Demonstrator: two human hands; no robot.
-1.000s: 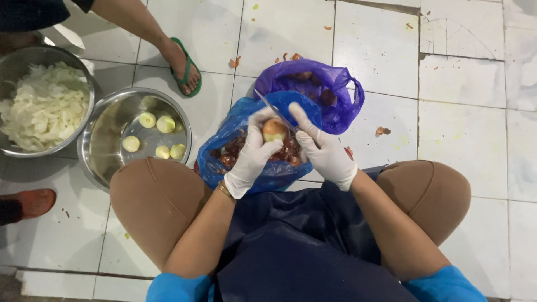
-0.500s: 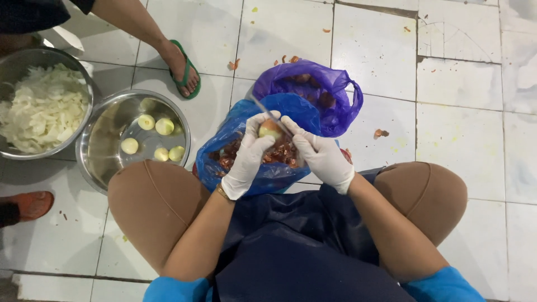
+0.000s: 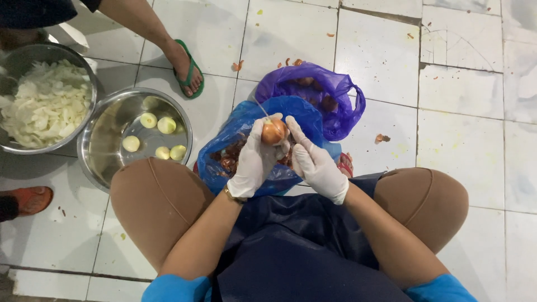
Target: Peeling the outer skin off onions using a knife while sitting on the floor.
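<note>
Over the open blue bag (image 3: 246, 131), the gloved left hand (image 3: 254, 159) clamps its fingers around an onion (image 3: 274, 132). The gloved right hand (image 3: 316, 165) touches the onion's right side, fingers curled; a thin knife blade (image 3: 260, 108) juts up-left. Left of the bag's edge sits a steel bowl (image 3: 95, 145); bare tiles lie right.

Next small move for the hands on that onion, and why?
Probably strip the remaining skin: the onion is still brown, held in the left hand over the blue bag of peels, with the right hand and knife at its top. The steel bowl holds only peeled onions.
</note>
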